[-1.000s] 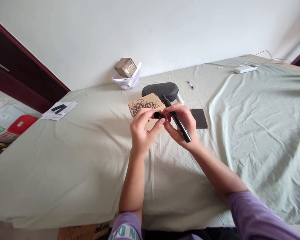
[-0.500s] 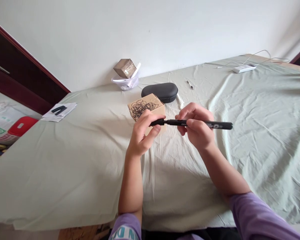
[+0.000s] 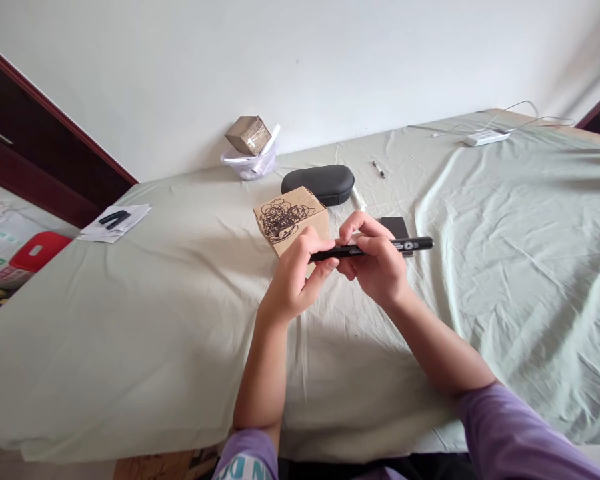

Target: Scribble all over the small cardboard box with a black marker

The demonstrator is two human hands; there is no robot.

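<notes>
A black marker (image 3: 420, 244) lies level across both hands, above the cloth-covered table. My left hand (image 3: 300, 273) is closed on its cap (image 3: 325, 254), pinched between thumb and fingers. Around the barrel, my right hand (image 3: 377, 257) is closed too, its fingertips close to the cap. The cap covers the marker's tip. Just behind my left hand sits a cardboard box (image 3: 320, 220) with dark scribbled loops on its top. A dark flat object (image 3: 395, 225) lies partly hidden behind my right hand.
Behind the box lies a black zip case (image 3: 317, 181). A plastic tub (image 3: 255, 167) holding a small brown box (image 3: 249, 135) stands by the wall. A small pen (image 3: 379, 169) and a power strip (image 3: 487, 137) lie at the back. Papers with a black stapler-like object (image 3: 115, 219) rest at left.
My right hand has moved left, bringing the marker into the cap; the gap between them has closed. The dark flat object behind my right hand has come into view.
</notes>
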